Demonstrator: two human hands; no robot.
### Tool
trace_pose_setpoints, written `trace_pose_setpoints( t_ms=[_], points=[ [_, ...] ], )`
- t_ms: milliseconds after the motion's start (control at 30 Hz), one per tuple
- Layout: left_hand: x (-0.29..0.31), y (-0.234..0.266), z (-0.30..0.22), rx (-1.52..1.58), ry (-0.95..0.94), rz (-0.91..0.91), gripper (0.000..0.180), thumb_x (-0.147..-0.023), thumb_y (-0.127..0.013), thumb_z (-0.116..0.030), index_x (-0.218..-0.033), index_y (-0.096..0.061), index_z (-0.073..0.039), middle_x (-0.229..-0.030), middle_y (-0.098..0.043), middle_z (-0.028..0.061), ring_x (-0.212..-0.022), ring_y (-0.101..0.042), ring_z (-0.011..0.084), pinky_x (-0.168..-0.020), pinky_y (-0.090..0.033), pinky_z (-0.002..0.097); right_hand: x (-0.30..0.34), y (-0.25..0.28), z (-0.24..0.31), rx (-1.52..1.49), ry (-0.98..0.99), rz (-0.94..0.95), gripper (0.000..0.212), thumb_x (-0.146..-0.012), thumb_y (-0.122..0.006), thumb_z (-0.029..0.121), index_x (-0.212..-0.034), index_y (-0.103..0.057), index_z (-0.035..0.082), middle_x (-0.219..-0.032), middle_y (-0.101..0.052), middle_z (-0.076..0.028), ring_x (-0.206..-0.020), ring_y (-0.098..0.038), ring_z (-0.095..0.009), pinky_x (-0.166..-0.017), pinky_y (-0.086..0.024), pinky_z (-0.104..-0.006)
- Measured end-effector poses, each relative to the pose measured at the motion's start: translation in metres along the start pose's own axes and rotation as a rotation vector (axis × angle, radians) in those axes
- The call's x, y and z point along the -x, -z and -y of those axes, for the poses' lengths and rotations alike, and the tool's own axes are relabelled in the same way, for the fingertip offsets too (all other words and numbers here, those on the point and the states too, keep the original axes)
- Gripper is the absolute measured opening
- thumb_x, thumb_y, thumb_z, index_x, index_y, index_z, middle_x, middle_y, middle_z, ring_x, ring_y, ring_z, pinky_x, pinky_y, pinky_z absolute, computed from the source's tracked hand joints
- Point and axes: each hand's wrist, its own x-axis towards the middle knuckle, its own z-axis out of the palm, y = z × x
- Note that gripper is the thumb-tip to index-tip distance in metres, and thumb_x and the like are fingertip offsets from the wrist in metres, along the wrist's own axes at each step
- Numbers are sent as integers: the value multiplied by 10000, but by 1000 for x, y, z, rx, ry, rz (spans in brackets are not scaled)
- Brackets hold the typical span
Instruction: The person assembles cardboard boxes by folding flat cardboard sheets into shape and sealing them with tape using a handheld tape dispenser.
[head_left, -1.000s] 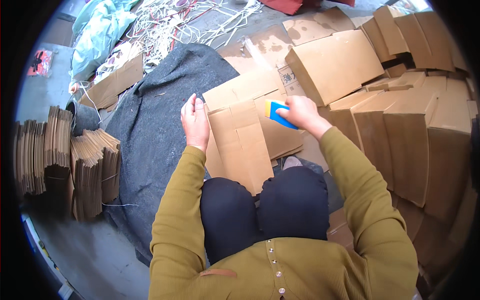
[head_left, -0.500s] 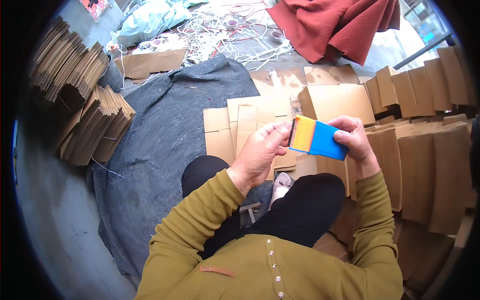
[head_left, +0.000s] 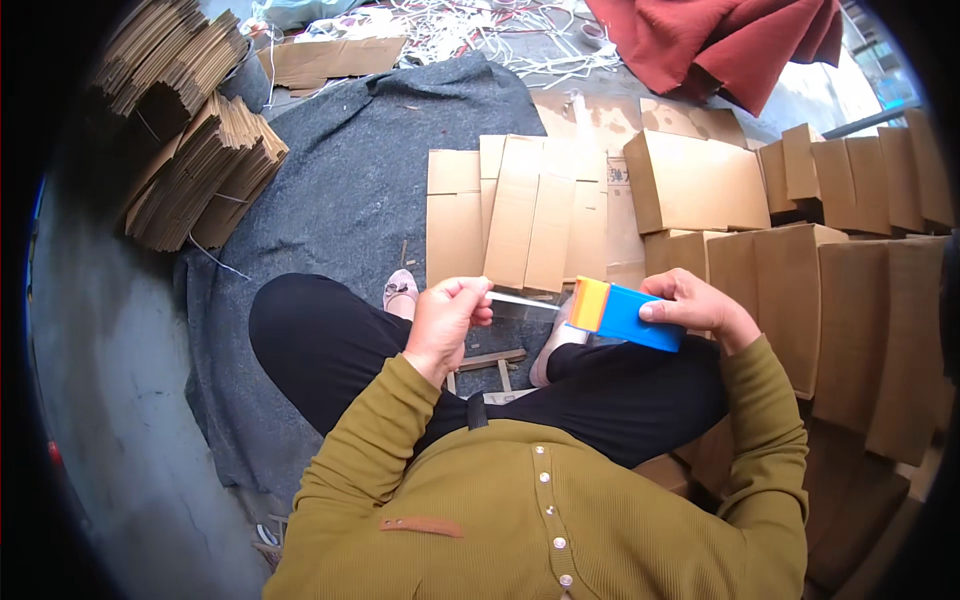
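Observation:
My right hand (head_left: 690,306) grips a blue and orange tape dispenser (head_left: 640,318) by its blue body, thumb on top. From the orange end a strip of clear tape (head_left: 525,303) stretches leftward to my left hand (head_left: 448,318). There the thumb and fingers are pinched on the tape's free end. Both hands are above my lap, with the tape taut between them. Beyond them, flat cardboard pieces (head_left: 515,210) lie on the floor; the nearest ones overlap one another.
Box-shaped cardboard cartons (head_left: 780,300) line the right side. Bundles of flattened cardboard (head_left: 205,170) are stacked at the left. A dark grey cloth (head_left: 330,190) covers the floor. White straps (head_left: 480,40) lie tangled at the back beside a red cloth (head_left: 730,40).
My left hand has moved left, away from the dispenser, and a length of tape now spans the gap. My left knee has swung outward, and the view has tilted downward.

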Motion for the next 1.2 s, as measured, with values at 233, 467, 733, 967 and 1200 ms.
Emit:
trace_pose_setpoints(
  t_ms=[233, 467, 733, 967, 1200],
  points=[
    [-66, 6, -11, -64, -227, -271, 193, -890, -754, -198, -839, -648, -45, -694, -591, -20, -534, -453, 46, -492, -364, 208, -43, 24, 11, 309, 61, -163, 483, -827, -739, 440, -929, -711, -31, -773, -655, -27, -697, -584, -81, -633, -485, -257],
    [-118, 27, 31, -96, -191, -298, 178, -877, -763, -172, -828, -694, -15, -725, -632, -22, -622, -497, 47, -558, -387, 225, -80, 23, -3, 268, -89, -187, 452, -842, -723, 402, -981, -712, -28, -792, -669, -20, -702, -596, -77, -647, -486, -242],
    [-136, 21, 70, -273, -269, -409, 238, -872, -755, -213, -907, -745, 22, -820, -716, 34, -690, -604, 96, -671, -482, 261, -100, 28, -25, 290, -107, -176, 460, -844, -713, 420, -979, -718, -19, -770, -665, -21, -683, -591, -78, -629, -486, -255],
    [-147, 20, 107, 174, -133, -428, 387, -910, -722, -231, -1160, -673, 60, -1078, -715, 109, -1052, -625, 138, -929, -474, 283, -104, 26, -30, 274, -118, -159, 434, -859, -690, 426, -917, -720, -3, -725, -636, -9, -655, -562, -73, -600, -465, -263],
    [-142, 17, 104, 142, -91, -278, 556, -917, -715, -268, -1329, -543, 64, -1317, -601, 182, -1159, -598, 211, -983, -458, 287, -107, 35, -39, 314, -126, -158, 450, -865, -676, 448, -899, -710, 0, -682, -589, 1, -635, -522, -72, -580, -430, -272]
  ],
)
